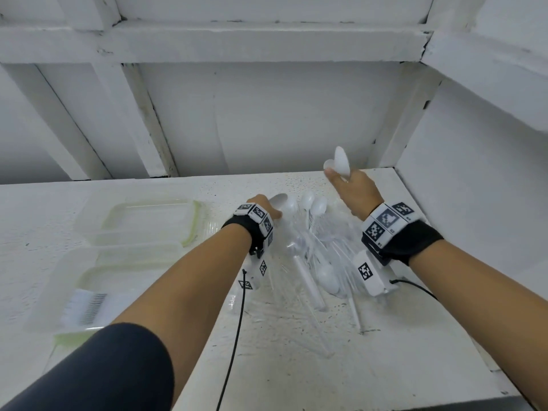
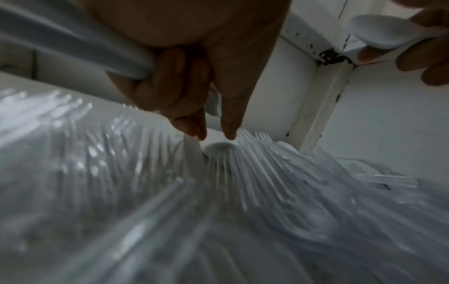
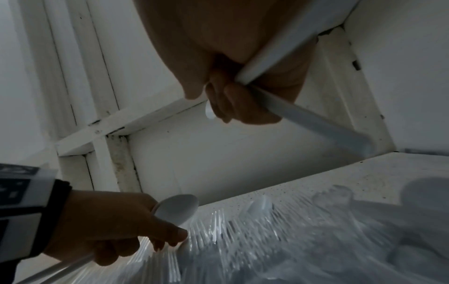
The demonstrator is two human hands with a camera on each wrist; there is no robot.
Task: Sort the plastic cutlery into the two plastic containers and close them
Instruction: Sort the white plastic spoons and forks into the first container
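Both hands grip white spoons [image 1: 341,161] above pile [image 1: 314,256]

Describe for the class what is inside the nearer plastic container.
The nearer container holds a row of stacked clear forks at its near end. The left forearm covers its right edge.

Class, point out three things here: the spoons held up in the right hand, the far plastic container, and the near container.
spoons [image 1: 341,161], head view, on the upper bowl.
far container [image 1: 194,221], head view, on its green-edged right rim.
near container [image 1: 44,298], head view, on its left wall.
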